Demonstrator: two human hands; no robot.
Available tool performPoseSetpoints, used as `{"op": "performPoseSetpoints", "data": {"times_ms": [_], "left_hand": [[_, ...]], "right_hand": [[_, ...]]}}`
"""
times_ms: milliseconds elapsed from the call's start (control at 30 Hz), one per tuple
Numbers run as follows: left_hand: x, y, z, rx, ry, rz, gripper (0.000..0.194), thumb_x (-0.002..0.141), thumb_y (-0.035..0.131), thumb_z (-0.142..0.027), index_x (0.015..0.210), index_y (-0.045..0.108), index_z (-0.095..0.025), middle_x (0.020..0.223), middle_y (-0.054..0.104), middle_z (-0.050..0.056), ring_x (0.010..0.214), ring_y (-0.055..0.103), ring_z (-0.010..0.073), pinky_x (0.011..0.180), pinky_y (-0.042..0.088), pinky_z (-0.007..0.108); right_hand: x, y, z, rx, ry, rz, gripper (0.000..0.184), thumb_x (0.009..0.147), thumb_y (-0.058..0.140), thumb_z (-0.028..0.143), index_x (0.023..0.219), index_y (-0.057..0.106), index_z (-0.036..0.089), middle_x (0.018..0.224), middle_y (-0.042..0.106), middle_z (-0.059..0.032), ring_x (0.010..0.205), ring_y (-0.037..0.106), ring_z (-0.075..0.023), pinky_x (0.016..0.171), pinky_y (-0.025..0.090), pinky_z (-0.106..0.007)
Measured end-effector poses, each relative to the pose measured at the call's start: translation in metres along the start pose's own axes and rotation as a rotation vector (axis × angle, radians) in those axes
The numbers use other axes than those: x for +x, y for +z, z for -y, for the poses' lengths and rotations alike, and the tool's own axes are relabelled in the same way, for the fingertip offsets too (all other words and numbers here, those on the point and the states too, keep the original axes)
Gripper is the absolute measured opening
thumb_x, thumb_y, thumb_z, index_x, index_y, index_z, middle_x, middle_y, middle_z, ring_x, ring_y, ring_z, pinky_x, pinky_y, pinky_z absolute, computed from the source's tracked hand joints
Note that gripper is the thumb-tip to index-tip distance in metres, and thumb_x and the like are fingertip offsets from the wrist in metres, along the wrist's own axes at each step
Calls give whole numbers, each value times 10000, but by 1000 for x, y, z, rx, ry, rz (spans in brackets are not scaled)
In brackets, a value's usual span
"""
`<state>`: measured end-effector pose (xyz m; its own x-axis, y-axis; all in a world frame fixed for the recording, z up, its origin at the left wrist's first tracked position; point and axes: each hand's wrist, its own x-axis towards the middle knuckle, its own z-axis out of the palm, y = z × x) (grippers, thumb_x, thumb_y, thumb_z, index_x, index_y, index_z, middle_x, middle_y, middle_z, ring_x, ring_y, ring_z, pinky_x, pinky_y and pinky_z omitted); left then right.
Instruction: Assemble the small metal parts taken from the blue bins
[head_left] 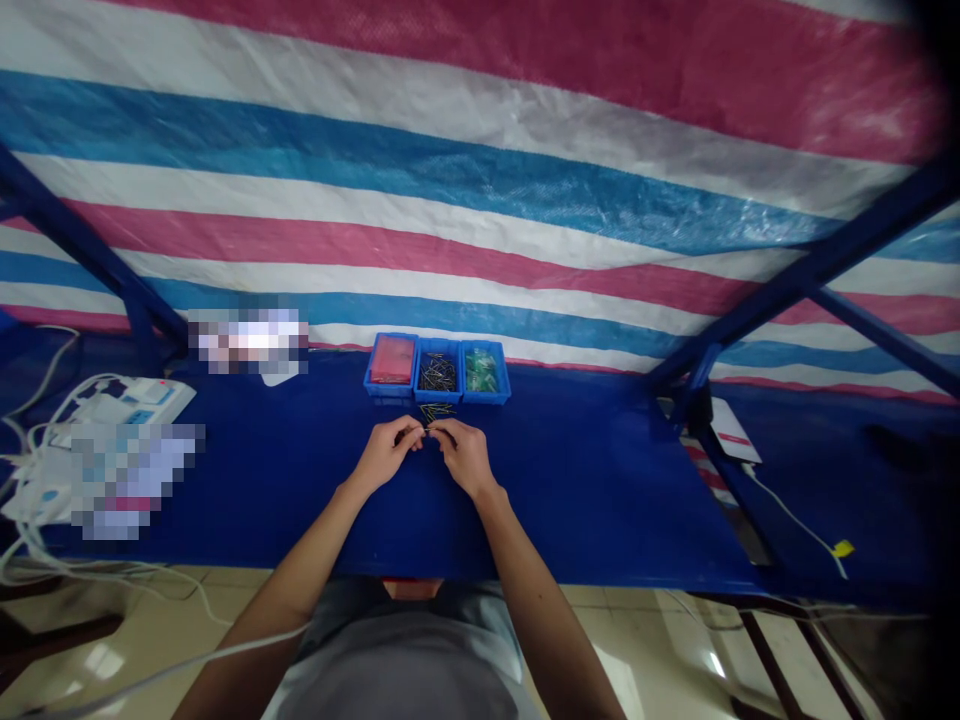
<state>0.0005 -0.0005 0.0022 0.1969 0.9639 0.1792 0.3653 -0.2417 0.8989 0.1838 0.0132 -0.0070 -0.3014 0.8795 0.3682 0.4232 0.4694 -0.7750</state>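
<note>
My left hand [391, 447] and my right hand [462, 452] meet over the blue table, fingertips pinched close together. Between them is a small thin piece [427, 431], too small to identify, which both hands seem to grip. Just beyond my fingers lies a loose little pile of thin, yellowish and dark stick-like pieces [436, 411]. Three blue bins stand side by side behind it. The left bin holds flat pink-red pieces [393, 358], the middle one many thin dark and metallic pieces [438, 372], and the right one green and clear pieces [481, 370].
White power strips [154, 400] and tangled cables [34, 490] occupy the table's left end. A white device [735, 430] with a cable lies at right, beside a slanted blue frame bar [795, 270]. A striped tarp [480, 200] hangs behind the table [600, 480].
</note>
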Motion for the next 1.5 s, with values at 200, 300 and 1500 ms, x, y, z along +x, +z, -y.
{"op": "performPoseSetpoints", "data": {"times_ms": [200,300,1500], "left_hand": [[0,0,-2,36,25,-12,255,969,530,-367,880,669,-172,735,681,12,689,639,152,686,462,242],[-1,0,-4,48,35,-27,248,970,537,-357,879,674,-171,745,682,10,693,643,147,695,459,239],[0,-1,8,-171,-70,-111,269,939,571,-410,862,646,-164,700,646,15,644,604,139,610,450,232]], "right_hand": [[1,-2,4,-52,-13,-10,263,1009,469,307,906,692,212,896,710,-53,827,654,-177,770,459,-265],[2,-1,4,-67,0,9,318,1020,439,336,802,626,198,772,648,-27,707,588,-152,676,406,-247],[31,-26,0,-102,56,-307,307,984,516,391,897,729,187,814,706,-57,705,621,-178,692,474,-279]]}}
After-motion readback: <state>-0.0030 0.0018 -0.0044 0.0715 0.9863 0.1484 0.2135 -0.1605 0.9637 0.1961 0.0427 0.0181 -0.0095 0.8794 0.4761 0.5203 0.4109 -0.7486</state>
